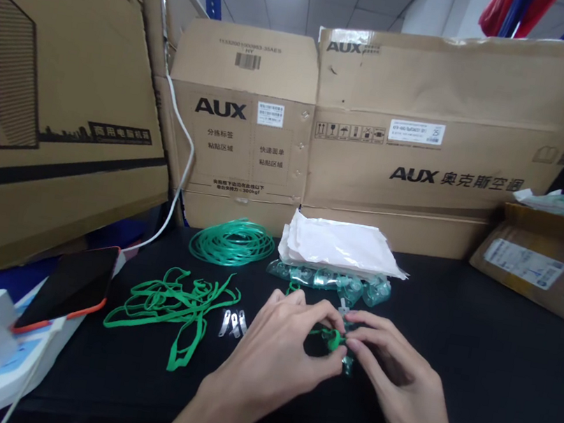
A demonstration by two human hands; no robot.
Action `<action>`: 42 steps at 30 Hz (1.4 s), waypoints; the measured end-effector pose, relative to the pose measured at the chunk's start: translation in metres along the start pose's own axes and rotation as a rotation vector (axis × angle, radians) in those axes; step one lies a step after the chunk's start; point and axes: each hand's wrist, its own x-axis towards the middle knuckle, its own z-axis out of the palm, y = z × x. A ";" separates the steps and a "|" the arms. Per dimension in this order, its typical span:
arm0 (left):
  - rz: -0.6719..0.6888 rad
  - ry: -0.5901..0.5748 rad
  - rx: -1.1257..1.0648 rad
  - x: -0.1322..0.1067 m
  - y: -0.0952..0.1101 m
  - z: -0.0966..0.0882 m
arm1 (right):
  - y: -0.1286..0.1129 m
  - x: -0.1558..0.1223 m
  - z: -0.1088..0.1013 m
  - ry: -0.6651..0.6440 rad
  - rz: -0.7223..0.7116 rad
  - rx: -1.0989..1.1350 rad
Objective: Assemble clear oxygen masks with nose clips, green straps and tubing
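Near the front edge of the black bench (480, 340), about its middle, both hands meet over a small green elastic loop (333, 338). The left hand (276, 352) has its grip closed, thumb and forefinger pinching the loop from the left; the right hand (395, 377) pinches it from the right. The loop sits between the two grips, equally near each. Its long axis cannot be made out, since fingers cover most of it. A small clear plastic part (346, 366) shows just beneath the loop, its join hidden. Loose flat green straps (172, 305) lie well apart, toward the left edge
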 end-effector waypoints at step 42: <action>-0.035 -0.036 -0.248 0.004 -0.010 -0.002 | 0.003 0.006 0.000 0.004 0.277 0.188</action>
